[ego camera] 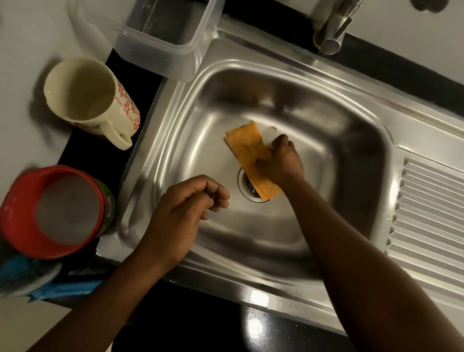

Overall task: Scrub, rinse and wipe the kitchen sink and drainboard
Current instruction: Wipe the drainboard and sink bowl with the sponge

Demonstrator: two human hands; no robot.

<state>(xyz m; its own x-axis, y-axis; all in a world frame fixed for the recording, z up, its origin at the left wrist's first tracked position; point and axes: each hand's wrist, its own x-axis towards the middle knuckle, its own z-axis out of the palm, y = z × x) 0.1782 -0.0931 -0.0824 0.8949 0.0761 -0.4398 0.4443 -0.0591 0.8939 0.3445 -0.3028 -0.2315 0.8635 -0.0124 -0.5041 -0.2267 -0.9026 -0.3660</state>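
Items I see from the head camera. Steel sink point(342, 123): centre of frame, basin shiny, round drain point(248, 187) in its floor. Drainboard point(441, 211): ribbed, right edge of frame, joined to the basin. Orange cloth point(243, 143): folded flat on the basin floor, its lower end lying over the right part of the drain. Right hand point(282, 163): reaches in from lower right, fingers bent over the cloth and grasping it against the basin floor. Left hand point(186, 208): over the basin's left side, released, fingers loosely curled, nothing in it, apart from the cloth. Tap point(336, 25): top of frame, spout end above the basin's far rim. Clear plastic container point(152, 42): upper left, its corner overlapping the sink rim. Cream mug point(92, 96) with red flowers: left of the basin, tilted, handle towards lower right. Red-rimmed tub point(54, 210): lower left. Blue brush point(28, 276): just below the tub, blurred. Black countertop point(267, 341): along the near edge.
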